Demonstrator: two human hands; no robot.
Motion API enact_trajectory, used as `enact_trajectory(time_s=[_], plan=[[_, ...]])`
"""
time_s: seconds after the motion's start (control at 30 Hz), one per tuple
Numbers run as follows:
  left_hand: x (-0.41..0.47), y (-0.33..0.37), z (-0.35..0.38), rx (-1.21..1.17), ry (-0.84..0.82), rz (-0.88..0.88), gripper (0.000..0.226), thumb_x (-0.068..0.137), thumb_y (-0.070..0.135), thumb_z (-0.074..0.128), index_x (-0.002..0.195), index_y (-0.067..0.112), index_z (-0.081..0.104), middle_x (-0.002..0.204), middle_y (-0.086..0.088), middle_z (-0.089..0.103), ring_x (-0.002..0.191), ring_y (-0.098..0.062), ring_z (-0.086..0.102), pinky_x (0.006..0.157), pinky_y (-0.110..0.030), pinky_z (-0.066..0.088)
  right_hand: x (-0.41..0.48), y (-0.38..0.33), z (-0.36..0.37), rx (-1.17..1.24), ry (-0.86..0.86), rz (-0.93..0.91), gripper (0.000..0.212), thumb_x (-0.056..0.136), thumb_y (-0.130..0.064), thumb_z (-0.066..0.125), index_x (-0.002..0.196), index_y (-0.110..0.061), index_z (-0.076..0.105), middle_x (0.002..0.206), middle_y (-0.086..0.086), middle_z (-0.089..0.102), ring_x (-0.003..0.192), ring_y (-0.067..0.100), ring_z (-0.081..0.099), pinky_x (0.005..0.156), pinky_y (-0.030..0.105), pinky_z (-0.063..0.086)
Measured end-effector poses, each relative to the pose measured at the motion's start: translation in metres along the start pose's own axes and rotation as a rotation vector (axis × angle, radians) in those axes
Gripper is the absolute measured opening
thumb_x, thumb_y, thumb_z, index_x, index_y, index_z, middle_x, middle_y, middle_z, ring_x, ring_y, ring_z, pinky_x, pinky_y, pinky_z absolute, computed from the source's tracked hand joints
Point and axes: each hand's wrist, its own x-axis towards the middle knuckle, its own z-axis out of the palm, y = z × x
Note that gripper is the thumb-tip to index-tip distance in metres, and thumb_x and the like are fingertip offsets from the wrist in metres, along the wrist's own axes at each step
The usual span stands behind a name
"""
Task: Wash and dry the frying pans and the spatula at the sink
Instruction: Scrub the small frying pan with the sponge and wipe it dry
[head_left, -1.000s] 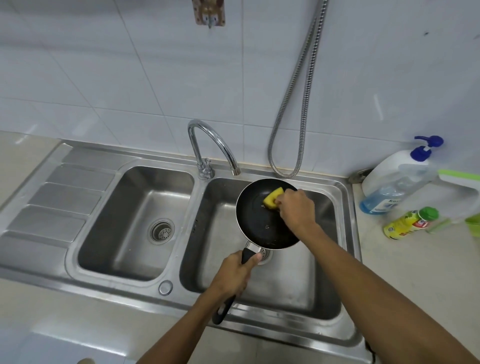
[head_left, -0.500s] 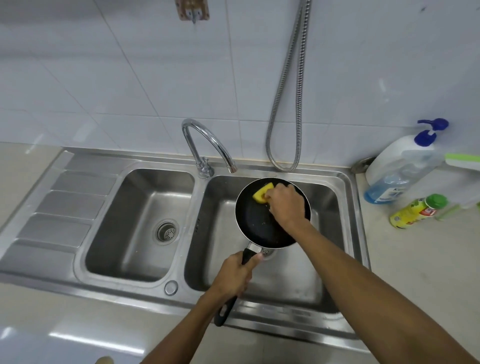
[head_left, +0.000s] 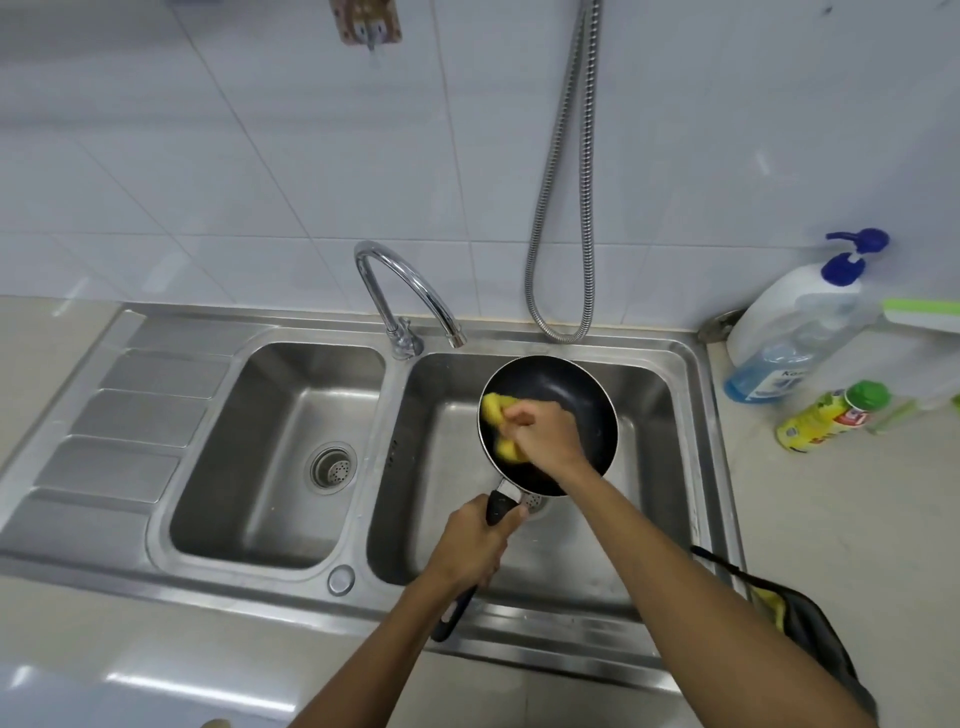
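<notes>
Pan: small black non-stick frying pan (head_left: 566, 384) with a steel rim, held above the right basin of the double stainless steel sink (head_left: 691, 415), tilted so its inside faces up toward the camera.
Left hand: left hand (head_left: 475, 540) wrapped around the pan's black handle (head_left: 498, 512) near the pan end; fingers closed tight on it, the handle's tail sticking out below the wrist over the sink's front edge.
Right hand: right hand (head_left: 545, 431) inside the pan, fingers curled around a yellow sponge (head_left: 496, 421) pressed against the pan's left inner side; the sponge is blurred.
Tap: curved chrome tap (head_left: 400, 291) stands on the divider between the basins, its spout ending just above the pan's far-left rim; no water visible.
Hose: ribbed metal shower hose (head_left: 558, 208) hangs in a loop against the white tiled wall (head_left: 208, 156).
Left basin: round drain strainer (head_left: 333, 467) in its floor.
Worktop: beige worktop (head_left: 831, 519) on the right carries a white pump bottle with a blue top (head_left: 789, 322) and, in front of it, a yellow bottle with a green cap (head_left: 831, 415) lying on its side.
</notes>
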Motion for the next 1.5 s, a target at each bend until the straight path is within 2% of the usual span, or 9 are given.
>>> enact_trajectory(time_s=[0.13,0.33,0.4,0.53,0.73,0.9,1.0,1.2,1.5], plan=[[0.004,-0.002,-0.008,0.066,0.061,0.075,0.013,0.097,0.029,0.064,0.103,0.023,0.055,0.075,0.0,0.062,0.052,-0.007,0.053,0.047,-0.025,0.045,0.006,0.006,-0.034,0.702,-0.051,0.237,0.011,0.088,-0.021,0.075,0.097,-0.027,0.075,0.103,0.005,0.074,0.093,0.022,0.07,0.089,0.045,0.059],[0.011,-0.004,-0.006,0.211,0.251,0.229,0.056,0.09,0.002,0.062,0.137,0.03,0.048,0.114,0.007,0.063,0.101,-0.01,0.061,0.084,-0.013,0.046,0.0,0.054,-0.083,1.407,-0.069,0.44,0.049,0.089,-0.025,0.071,0.135,-0.015,0.058,0.128,0.018,0.061,0.116,0.034,0.062,0.095,0.054,0.055],[0.012,-0.007,-0.004,0.227,0.334,0.198,0.058,0.087,0.002,0.065,0.135,0.031,0.048,0.115,0.005,0.063,0.105,-0.016,0.063,0.088,-0.029,0.052,-0.002,0.062,-0.085,1.277,0.037,0.418,0.038,0.093,-0.025,0.068,0.129,-0.017,0.058,0.124,0.017,0.061,0.109,0.033,0.061,0.091,0.05,0.058],[0.007,-0.007,-0.003,0.392,0.442,0.066,0.04,0.093,0.016,0.069,0.13,0.015,0.053,0.118,-0.002,0.063,0.1,-0.023,0.066,0.082,-0.031,0.05,-0.019,0.062,-0.066,0.709,0.291,0.151,0.006,0.098,-0.021,0.065,0.101,-0.022,0.061,0.107,0.015,0.065,0.089,0.025,0.062,0.072,0.038,0.058],[-0.007,-0.015,0.014,0.601,0.419,0.096,0.019,0.098,0.024,0.061,0.112,0.014,0.052,0.11,-0.003,0.056,0.095,-0.027,0.065,0.075,-0.037,0.048,-0.045,0.065,-0.004,-0.214,0.259,-0.502,0.023,0.097,-0.012,0.06,0.116,-0.025,0.062,0.123,-0.007,0.06,0.111,0.013,0.05,0.095,0.027,0.042],[-0.003,-0.022,0.008,0.442,0.398,0.071,0.018,0.098,0.025,0.062,0.109,0.012,0.056,0.103,-0.005,0.06,0.089,-0.027,0.063,0.078,-0.042,0.052,-0.041,0.076,-0.006,-0.133,0.446,-0.351,0.026,0.099,-0.014,0.058,0.125,-0.02,0.061,0.128,0.0,0.059,0.117,0.023,0.051,0.101,0.03,0.041],[-0.002,-0.024,0.001,0.337,0.318,0.052,0.016,0.1,0.027,0.06,0.102,0.011,0.058,0.085,-0.002,0.063,0.07,-0.015,0.059,0.061,-0.023,0.047,-0.038,0.082,-0.012,0.031,0.491,-0.214,0.029,0.102,-0.027,0.05,0.129,-0.019,0.057,0.125,-0.002,0.058,0.116,0.023,0.055,0.098,0.047,0.048],[-0.015,-0.021,0.004,0.312,0.078,0.065,0.046,0.103,0.05,0.046,0.085,0.011,0.063,0.065,0.002,0.064,0.052,-0.009,0.058,0.049,-0.021,0.046,-0.032,0.05,0.002,0.192,0.33,-0.198,0.028,0.098,-0.02,0.061,0.125,-0.026,0.058,0.113,-0.009,0.063,0.108,0.015,0.061,0.091,0.03,0.05],[-0.017,-0.001,-0.013,-0.052,0.004,0.042,0.044,0.1,0.05,0.057,0.077,0.012,0.057,0.05,0.001,0.049,0.039,-0.015,0.043,0.038,-0.026,0.037,-0.014,0.065,-0.015,-0.478,0.117,-0.373,0.029,0.088,-0.01,0.06,0.11,-0.025,0.071,0.103,0.009,0.067,0.091,0.036,0.065,0.079,0.041,0.055]])
